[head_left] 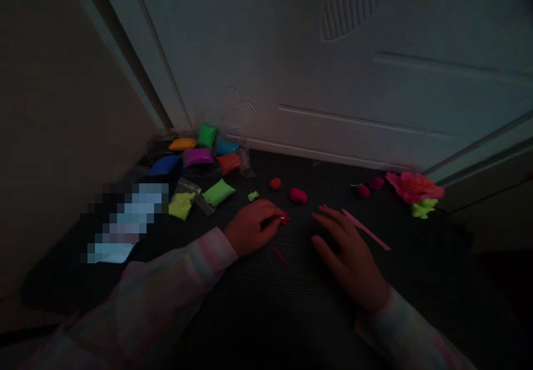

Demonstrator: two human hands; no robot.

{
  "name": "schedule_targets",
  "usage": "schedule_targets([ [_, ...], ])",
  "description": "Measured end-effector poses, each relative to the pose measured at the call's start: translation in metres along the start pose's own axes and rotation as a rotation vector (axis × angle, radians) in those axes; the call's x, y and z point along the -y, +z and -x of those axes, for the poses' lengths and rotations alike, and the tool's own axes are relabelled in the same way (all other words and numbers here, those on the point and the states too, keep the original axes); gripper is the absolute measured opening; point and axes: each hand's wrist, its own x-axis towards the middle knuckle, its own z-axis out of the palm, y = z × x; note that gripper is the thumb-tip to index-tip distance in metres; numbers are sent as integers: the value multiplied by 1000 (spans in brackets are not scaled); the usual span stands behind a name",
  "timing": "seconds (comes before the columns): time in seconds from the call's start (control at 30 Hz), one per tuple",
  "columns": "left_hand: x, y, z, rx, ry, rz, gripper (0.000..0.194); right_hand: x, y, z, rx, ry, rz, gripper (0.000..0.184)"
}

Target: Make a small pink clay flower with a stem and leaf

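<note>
My left hand (253, 226) is closed in a pinch on a small pinkish-red clay flower (285, 218), which has a bit of yellow on it. To the right, my right hand (347, 259) is open over the dark table, fingers apart and nothing in them. Beside it lies a thin pink modelling tool (368, 230). A slim red stick (280, 256) rests just below the flower. Beyond my hands sit a pink clay lump (298, 195), an orange-red clay ball (275, 184) and a small light-green clay piece (253, 196).
Bagged clay packs, among them a purple one (199, 157) and a light-green one (219, 192), lie at the back left. Nearer stands a blurred bright screen (133, 214). Two dark-red balls (363, 190) and a pink clay flower (416, 186) are at the right. A white panel (291, 70) rises behind.
</note>
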Motion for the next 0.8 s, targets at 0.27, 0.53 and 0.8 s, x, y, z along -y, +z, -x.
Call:
schedule_targets([
  [0.27, -10, -13, 16, 416, 55, -114, 29, -59, -28, -10, 68, 407, 50, 32],
  [0.53, -26, -7, 37, 218, -156, -191, 12, -69, -34, -5, 108, 460, -1, 21],
  [0.8, -64, 8, 67, -38, -447, -298, 14, -34, -23, -7, -124, 411, -35, 28],
])
